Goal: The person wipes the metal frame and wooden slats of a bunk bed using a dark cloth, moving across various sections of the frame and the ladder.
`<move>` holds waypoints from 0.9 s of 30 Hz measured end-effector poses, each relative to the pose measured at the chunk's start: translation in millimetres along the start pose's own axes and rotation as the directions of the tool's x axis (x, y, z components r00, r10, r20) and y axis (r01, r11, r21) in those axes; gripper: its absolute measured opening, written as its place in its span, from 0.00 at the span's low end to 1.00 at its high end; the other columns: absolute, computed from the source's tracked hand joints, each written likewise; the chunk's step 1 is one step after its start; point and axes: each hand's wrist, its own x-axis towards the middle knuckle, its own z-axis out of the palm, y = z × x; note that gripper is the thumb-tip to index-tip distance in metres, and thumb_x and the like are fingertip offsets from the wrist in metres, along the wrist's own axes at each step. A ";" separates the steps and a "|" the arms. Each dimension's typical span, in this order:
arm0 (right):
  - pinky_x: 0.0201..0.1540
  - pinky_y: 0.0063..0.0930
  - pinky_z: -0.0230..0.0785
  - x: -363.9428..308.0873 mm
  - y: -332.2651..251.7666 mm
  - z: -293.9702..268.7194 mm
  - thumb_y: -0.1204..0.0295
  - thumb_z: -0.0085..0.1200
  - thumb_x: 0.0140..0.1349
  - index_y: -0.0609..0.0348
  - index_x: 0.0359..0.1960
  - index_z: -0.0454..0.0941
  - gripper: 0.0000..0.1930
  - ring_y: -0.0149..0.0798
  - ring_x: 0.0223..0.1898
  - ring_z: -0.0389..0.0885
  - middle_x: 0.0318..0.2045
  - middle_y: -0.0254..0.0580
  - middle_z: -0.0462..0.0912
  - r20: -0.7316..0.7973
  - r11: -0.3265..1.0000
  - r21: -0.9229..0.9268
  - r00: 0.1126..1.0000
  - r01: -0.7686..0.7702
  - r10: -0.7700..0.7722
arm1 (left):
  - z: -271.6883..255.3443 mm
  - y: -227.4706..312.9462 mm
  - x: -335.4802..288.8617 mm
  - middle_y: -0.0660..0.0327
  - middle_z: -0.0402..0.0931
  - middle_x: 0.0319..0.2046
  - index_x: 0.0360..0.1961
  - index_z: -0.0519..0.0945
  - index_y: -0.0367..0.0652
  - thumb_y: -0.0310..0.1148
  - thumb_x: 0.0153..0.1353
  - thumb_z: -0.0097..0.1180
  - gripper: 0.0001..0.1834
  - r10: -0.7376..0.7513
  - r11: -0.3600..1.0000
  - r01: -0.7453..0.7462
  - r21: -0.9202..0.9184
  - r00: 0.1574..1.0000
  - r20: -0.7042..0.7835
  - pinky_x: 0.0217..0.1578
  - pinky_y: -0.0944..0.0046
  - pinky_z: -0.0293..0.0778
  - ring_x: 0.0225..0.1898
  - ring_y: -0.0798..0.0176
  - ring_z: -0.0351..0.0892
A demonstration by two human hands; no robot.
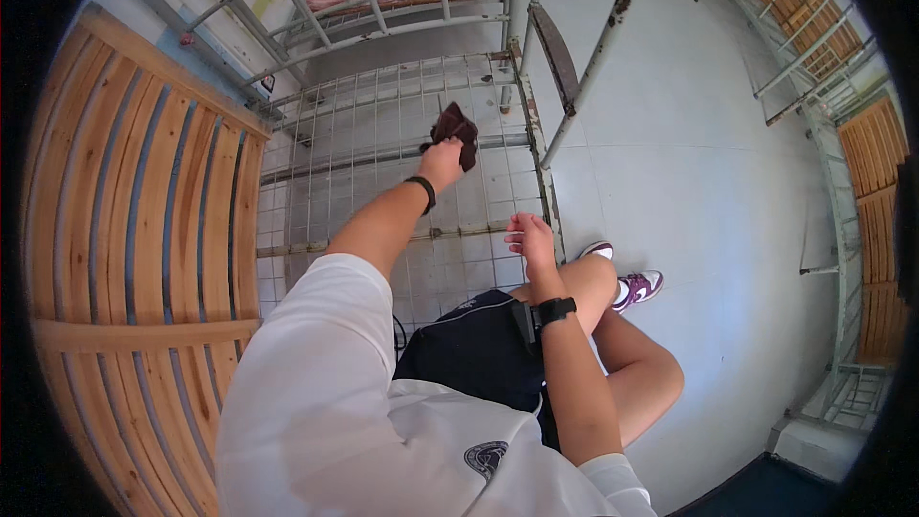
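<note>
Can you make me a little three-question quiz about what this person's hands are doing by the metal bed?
1. True or false: the left hand grips a dark brown cloth against the wire-grid bed frame.
2. What does the right hand hold? A) a brush B) nothing C) a bottle
3. Fill in: the slatted wooden bed board stands on the person's ____ side.

Key: 1 true. 2 B; the right hand is open, by the bed frame's edge rail above the knee. 3 left.
</note>
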 end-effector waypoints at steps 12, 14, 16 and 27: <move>0.27 0.23 0.68 -15.9 8.6 -19.0 0.61 0.50 0.64 0.54 0.37 0.77 0.11 0.30 0.25 0.78 0.28 0.33 0.80 0.006 0.996 0.026 0.997 0.081 -0.081 | 25.9 62.4 -148.7 0.44 0.70 0.58 0.53 0.72 0.36 0.28 0.47 0.60 0.28 0.175 0.980 -0.179 -0.085 0.983 -0.054 0.51 0.50 0.76 0.54 0.43 0.75; 0.27 0.23 0.68 -19.1 5.8 -19.0 0.62 0.50 0.63 0.53 0.35 0.77 0.10 0.30 0.25 0.78 0.28 0.32 0.80 0.004 0.996 0.048 0.997 0.078 -0.078 | 26.7 72.9 -154.0 0.42 0.69 0.59 0.51 0.73 0.34 0.28 0.48 0.60 0.27 0.171 0.985 -0.170 -0.039 0.985 0.027 0.52 0.51 0.76 0.55 0.42 0.74; 0.27 0.23 0.68 -21.7 5.8 -17.2 0.62 0.51 0.63 0.53 0.35 0.77 0.10 0.29 0.25 0.78 0.28 0.32 0.80 0.005 0.997 0.033 0.997 0.075 -0.075 | 26.3 81.6 -160.1 0.40 0.68 0.60 0.49 0.73 0.32 0.29 0.48 0.59 0.25 0.164 0.983 -0.165 0.087 0.986 0.016 0.51 0.51 0.76 0.58 0.42 0.73; 0.26 0.24 0.69 -22.4 12.0 -16.5 0.62 0.50 0.65 0.56 0.36 0.79 0.12 0.28 0.25 0.78 0.28 0.32 0.81 0.027 0.994 0.023 0.994 0.107 -0.107 | 35.8 117.4 -193.2 0.43 0.32 0.74 0.72 0.49 0.38 0.54 0.56 0.61 0.52 0.096 0.992 -0.103 0.078 0.992 0.081 0.64 0.31 0.50 0.74 0.38 0.30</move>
